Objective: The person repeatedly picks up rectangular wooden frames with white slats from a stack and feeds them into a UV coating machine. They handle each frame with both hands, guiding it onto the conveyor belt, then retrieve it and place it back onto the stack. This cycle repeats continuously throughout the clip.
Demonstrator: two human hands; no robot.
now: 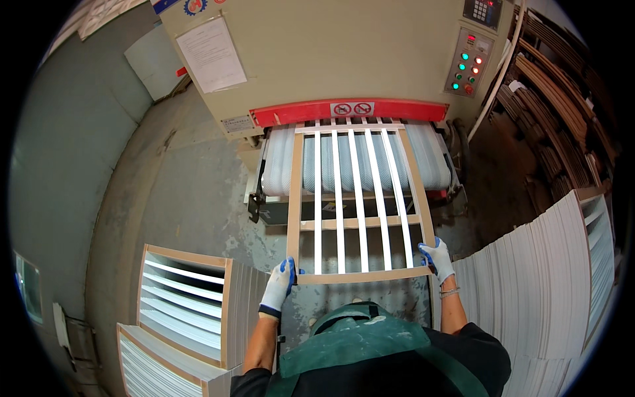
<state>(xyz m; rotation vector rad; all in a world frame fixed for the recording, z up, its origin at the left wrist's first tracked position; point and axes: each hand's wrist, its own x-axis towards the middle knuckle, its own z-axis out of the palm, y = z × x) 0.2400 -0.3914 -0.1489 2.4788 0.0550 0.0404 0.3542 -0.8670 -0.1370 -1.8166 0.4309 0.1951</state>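
Observation:
I hold a slatted wooden frame (360,221) with brown edges and white bars by its near corners. My left hand (279,283), in a white glove with blue fingers, is closed around the near left corner. On the near right corner, my right hand (438,258) grips in a matching glove. The frame's far end rests on a ribbed pale conveyor belt (281,159), and its tip goes beneath a red bar (291,114) on the machine. Its near end hangs out past the belt, level with my hands.
The large beige machine (331,59) stands ahead, with a lit button panel (471,63) at upper right. Similar slatted frames (228,298) are stacked at my left. A tall stack of pale panels (522,284) stands at my right, and brown boards (549,86) lie piled behind it.

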